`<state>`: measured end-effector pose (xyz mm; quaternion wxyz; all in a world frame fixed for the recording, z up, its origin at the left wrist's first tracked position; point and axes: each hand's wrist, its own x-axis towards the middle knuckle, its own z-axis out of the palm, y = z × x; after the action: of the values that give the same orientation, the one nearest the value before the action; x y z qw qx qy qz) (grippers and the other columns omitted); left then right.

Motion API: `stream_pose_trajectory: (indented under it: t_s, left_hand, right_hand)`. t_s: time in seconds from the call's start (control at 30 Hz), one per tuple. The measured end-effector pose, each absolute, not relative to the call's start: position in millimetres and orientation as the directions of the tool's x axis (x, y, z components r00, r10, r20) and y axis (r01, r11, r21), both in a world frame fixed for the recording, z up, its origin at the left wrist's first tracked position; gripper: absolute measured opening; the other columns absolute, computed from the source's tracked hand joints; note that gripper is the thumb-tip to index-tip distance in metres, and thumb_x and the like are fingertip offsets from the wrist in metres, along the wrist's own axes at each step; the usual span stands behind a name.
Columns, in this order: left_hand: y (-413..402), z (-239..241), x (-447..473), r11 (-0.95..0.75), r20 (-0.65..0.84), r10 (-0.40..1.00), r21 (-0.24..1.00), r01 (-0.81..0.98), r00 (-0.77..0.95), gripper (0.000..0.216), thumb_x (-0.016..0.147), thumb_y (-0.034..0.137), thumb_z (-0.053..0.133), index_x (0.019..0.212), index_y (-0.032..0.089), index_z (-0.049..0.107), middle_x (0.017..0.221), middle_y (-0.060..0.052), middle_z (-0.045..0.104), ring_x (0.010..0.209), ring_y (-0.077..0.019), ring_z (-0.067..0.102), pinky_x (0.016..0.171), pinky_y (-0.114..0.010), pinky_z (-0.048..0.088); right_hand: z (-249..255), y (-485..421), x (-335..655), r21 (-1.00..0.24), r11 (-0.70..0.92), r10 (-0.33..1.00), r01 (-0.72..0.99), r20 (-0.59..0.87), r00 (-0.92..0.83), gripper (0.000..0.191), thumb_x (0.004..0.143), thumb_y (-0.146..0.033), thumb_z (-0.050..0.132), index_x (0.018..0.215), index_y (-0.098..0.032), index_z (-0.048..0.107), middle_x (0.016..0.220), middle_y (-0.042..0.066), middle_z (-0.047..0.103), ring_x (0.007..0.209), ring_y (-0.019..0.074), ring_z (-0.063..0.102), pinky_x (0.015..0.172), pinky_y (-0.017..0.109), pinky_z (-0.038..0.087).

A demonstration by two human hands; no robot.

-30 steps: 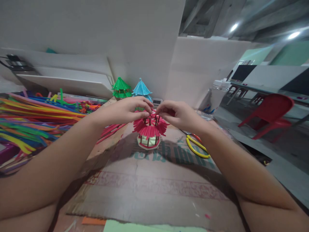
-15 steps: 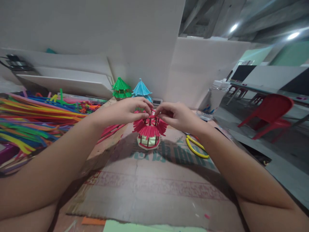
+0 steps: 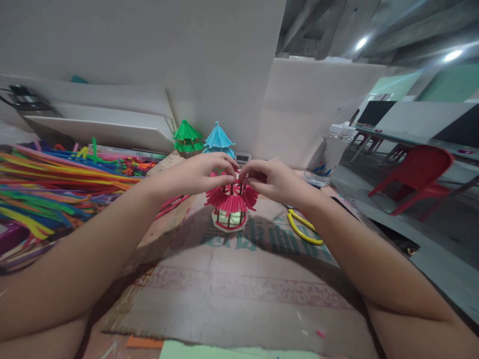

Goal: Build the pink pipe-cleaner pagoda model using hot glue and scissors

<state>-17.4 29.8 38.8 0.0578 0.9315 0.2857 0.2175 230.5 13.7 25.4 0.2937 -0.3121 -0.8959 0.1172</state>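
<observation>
On cardboard (image 3: pixel 232 299) stands one red model (image 3: pixel 230 203), top pinched by fingers (image 3: pixel 226 179) of left hand (image 3: pixel 210 172) and right hand (image 3: pixel 271 179), apparent adjustment, steadiness needed next.

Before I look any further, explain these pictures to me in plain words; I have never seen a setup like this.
There is no machine here: a person works with two bare hands. Every picture comes from one camera worn on that person's head, looking forward and down, so the forearms reach in from the lower corners.

The left hand and right hand meet at the top of a small red model with a fringed roof. Exactly what the fingertips pinch is too small to tell.

The model stands on printed cardboard. To its right lies a yellow-handled tool, partly hidden by the forearm; to the left are many coloured stems. Behind stand a green model and a blue one.
</observation>
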Motion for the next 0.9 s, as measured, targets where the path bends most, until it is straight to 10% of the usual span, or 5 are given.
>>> stream_pose_trajectory:
  t_s: [0.9]
  left_hand:
    - [24.0, 39.5, -16.1, -0.835, 0.407, 0.546, 0.192, 0.516, 0.732, 0.031, 0.101, 0.04, 0.056, 0.116, 0.021, 0.075, 0.137, -0.009, 0.07, 0.121, -0.0227, 0.067, 0.108, -0.034, 0.051]
  right_hand:
    - [28.1, 13.4, 233.7, -0.327, 0.783, 0.621, 0.528, 0.443, -0.647, 0.021, 0.089, -0.014, 0.056, 0.1, -0.016, 0.074, 0.083, 0.003, 0.072, 0.073, 0.0141, 0.059, 0.069, 0.026, 0.039]
